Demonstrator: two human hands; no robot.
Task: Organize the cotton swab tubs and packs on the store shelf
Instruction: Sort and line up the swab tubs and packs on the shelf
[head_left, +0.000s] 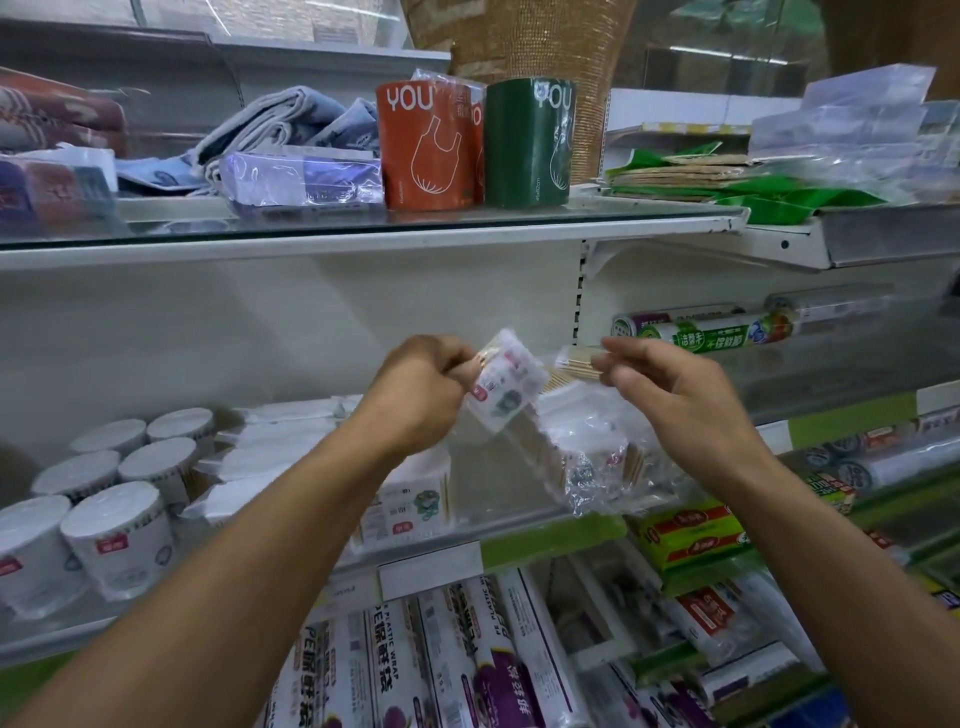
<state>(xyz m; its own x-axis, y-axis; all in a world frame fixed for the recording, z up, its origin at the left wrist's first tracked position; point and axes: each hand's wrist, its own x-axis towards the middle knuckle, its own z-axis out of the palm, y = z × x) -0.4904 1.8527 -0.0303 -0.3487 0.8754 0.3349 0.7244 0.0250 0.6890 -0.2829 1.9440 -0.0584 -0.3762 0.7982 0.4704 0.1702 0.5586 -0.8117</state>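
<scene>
My left hand (421, 384) grips a clear cotton swab pack (501, 384) with a white label, held in the air in front of the middle shelf (431, 564). My right hand (670, 395) pinches a second small swab pack (576, 358) between thumb and fingers, just right of the first. Below both hands a crumpled clear outer bag (592, 462) with more swab packs lies on the shelf. Several white cotton swab tubs (119, 530) stand at the shelf's left end. White flat packs (270, 452) lie behind them, and a boxed swab pack (410, 504) stands under my left wrist.
The upper shelf (363, 239) carries an orange roll (423, 150), a green roll (530, 143), folded towels (280, 124) and green-trimmed mats (691, 179). Cling film rolls (706, 332) lie to the right. Plastic wrap rolls (441, 660) fill the lower shelf.
</scene>
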